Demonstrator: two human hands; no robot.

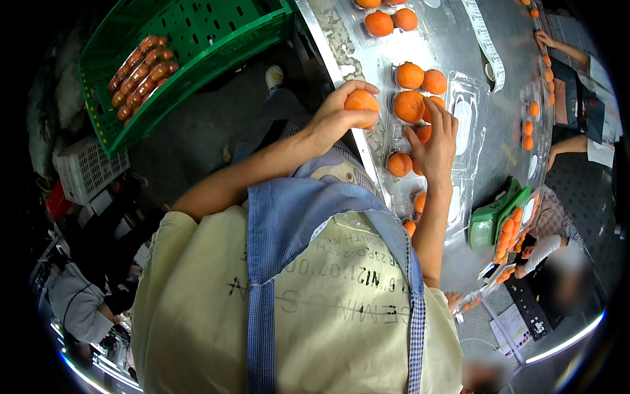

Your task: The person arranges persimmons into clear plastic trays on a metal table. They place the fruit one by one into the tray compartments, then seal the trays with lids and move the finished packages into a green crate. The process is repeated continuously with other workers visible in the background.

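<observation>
My left hand (339, 111) is closed around an orange persimmon (362, 106), held above the metal table's near edge. My right hand (435, 140) reaches over a clear plastic clamshell pack (391, 118), its thumb and fingers apart and touching persimmons in it. Whether it grips one is hidden by the fingers. Several persimmons sit in this pack, with a large one (408, 107) beside my right fingertips. The pack's lid (465, 123) lies folded back on the far side. Another persimmon (399, 164) is in a clear pack nearer my body, partly behind my right arm.
A green crate (197, 74) at left holds packs of reddish-orange produce (142, 76). The metal table (497, 133) carries another persimmon pack (391, 22), a label strip (485, 39) and a green device (492, 216). Co-workers' arms (568, 51) reach in from the far side.
</observation>
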